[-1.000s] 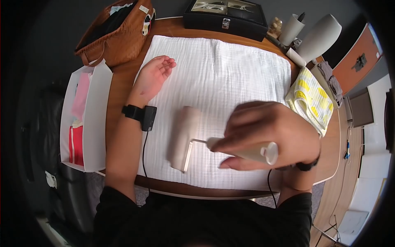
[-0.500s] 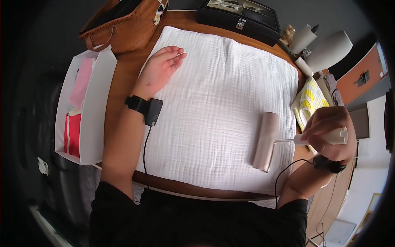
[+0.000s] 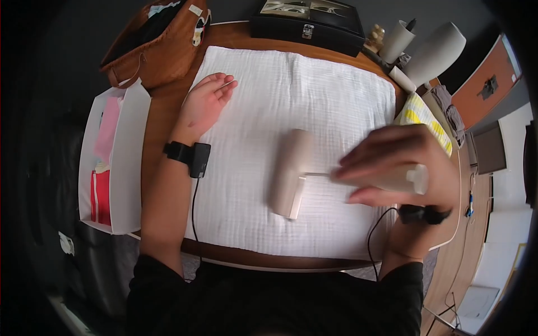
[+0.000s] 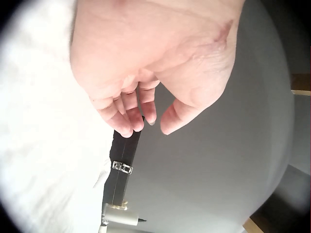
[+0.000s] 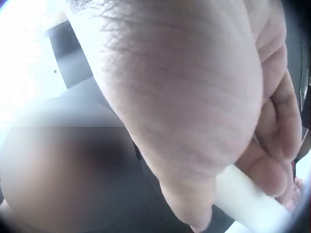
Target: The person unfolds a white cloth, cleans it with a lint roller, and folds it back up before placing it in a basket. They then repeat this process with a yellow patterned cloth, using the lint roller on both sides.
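My right hand [image 3: 428,157] holds the pale handle of a lint roller [image 3: 292,168], its fingers curled round it. Over the middle of the white crinkled cloth [image 3: 330,89] lies the beige roll, blurred by motion. In the right wrist view the white handle [image 5: 243,194] comes out between thumb and fingers. My left hand [image 3: 206,103] rests at the left edge of the cloth, palm turned sideways and fingers loosely bent. Nothing is between the fingers of the left hand [image 4: 150,63] in the left wrist view.
A white box [image 3: 131,151] of folded clothes and a brown woven basket [image 3: 168,61] stand on the left. At the back is a black glasses case [image 3: 308,33]. A white vase [image 3: 440,53] and a yellow-patterned cloth [image 3: 423,115] are on the right. Cables trail from both wrists.
The right hand carried the lint roller right to the cloth's right side, then back left to the middle. The head view shifted and came back. The left hand stayed at the cloth's left edge.
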`<control>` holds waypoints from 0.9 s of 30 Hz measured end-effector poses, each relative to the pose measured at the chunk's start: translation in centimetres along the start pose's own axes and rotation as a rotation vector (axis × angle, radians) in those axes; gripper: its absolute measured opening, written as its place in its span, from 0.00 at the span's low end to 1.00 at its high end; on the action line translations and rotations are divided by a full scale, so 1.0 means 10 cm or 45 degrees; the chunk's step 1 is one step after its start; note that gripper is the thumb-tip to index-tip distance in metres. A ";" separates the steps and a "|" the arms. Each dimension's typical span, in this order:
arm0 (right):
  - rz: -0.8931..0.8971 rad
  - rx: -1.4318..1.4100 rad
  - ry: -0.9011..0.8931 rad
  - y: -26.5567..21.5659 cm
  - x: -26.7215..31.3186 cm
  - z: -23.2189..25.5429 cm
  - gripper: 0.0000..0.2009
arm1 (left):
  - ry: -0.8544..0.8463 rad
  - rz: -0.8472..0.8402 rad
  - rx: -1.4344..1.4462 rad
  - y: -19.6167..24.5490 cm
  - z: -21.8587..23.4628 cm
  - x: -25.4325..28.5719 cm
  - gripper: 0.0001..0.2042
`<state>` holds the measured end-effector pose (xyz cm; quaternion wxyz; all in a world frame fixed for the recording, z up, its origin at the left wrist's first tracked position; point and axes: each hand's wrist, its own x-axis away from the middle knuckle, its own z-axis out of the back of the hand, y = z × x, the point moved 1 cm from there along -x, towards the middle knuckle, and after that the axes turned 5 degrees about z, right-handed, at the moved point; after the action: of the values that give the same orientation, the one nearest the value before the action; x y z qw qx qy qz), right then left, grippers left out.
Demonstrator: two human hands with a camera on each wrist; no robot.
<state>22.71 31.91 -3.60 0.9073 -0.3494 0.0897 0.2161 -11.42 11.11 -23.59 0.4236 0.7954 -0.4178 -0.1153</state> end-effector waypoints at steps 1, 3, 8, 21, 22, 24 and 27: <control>0.042 -0.075 0.059 0.09 -0.08 -0.12 0.12 | -0.006 0.014 0.020 0.01 0.01 -0.01 0.09; 0.178 -0.080 0.141 0.23 -0.27 -0.35 0.10 | -0.011 0.048 0.058 0.02 0.04 -0.02 0.10; 0.272 -0.130 0.211 0.43 -0.38 -0.56 0.08 | 0.016 0.052 0.030 0.04 0.01 -0.01 0.13; -0.529 0.065 0.112 0.09 0.67 0.68 0.11 | 0.009 0.038 -0.057 0.01 -0.06 0.02 0.09; -0.501 0.084 0.111 0.09 0.68 0.67 0.11 | 0.005 0.036 -0.052 0.01 -0.06 0.02 0.09; -0.416 0.050 0.057 0.15 0.57 0.64 0.10 | -0.009 0.037 -0.053 0.02 -0.05 0.02 0.09; -0.344 -0.078 0.110 0.25 0.33 0.39 0.09 | 0.014 0.044 -0.037 0.01 -0.04 0.01 0.08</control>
<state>24.53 37.29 -3.22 0.9123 -0.3948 0.0740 0.0796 -11.20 11.25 -23.24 0.4393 0.7826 -0.4273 -0.1095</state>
